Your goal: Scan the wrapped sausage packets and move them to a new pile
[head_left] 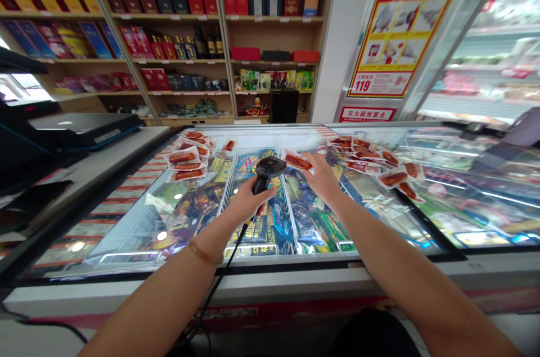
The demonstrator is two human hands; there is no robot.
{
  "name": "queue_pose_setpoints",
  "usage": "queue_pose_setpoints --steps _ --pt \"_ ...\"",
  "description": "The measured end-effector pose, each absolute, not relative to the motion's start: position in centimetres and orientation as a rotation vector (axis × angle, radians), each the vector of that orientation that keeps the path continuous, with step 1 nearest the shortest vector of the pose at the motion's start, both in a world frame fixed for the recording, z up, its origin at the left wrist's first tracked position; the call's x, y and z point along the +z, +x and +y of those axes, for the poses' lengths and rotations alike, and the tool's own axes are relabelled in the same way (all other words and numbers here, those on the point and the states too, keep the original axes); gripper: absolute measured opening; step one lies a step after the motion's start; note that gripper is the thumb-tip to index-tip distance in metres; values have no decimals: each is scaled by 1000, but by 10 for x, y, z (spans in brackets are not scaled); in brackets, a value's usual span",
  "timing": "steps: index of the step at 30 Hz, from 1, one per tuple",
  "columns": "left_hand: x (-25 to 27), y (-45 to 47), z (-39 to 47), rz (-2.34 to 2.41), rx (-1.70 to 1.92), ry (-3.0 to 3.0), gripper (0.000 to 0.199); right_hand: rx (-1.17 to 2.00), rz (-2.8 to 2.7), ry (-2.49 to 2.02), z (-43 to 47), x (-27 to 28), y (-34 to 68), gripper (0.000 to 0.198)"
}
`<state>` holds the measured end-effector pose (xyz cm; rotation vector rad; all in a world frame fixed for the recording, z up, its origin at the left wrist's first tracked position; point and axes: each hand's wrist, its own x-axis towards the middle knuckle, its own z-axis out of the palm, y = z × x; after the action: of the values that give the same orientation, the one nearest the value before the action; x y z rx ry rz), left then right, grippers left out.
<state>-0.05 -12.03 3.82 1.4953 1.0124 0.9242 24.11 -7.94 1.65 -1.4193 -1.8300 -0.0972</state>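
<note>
My left hand (248, 199) is wrapped round the handle of a black barcode scanner (270, 166), its cable hanging down toward me. The scanner's head points at a vacuum-packed sausage (297, 162), which my right hand (321, 176) grips by its right end. Both hands are above the glass top of a chest freezer (248, 268). To the right on the glass lies a loose pile of similar sausage packs (365, 153). Another group of sausage packs (188, 163) rests at the left, with a single pack (230, 146) beside it.
Inside the freezer, white wire dividers (289, 208) separate bagged frozen goods. A weighing scale (86, 129) stands on the counter at the left. Behind are shelves (274, 18) of boxed goods, and a red poster (405, 25) is on the wall. The scanner cable (230, 261) crosses the freezer's front edge.
</note>
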Motion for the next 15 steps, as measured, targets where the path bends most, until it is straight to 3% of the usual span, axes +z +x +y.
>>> queue_pose_setpoints --steps 7,12,15 --pt "55 -11 -114 1091 1192 1158 38 44 -1696 -1402 -64 9 222 39" --pt "82 -63 -106 1118 1392 1001 41 13 -1880 -1173 -32 50 159 15" --pt "89 -109 -103 1206 1513 971 38 21 -1930 -1036 -3 78 98 16"
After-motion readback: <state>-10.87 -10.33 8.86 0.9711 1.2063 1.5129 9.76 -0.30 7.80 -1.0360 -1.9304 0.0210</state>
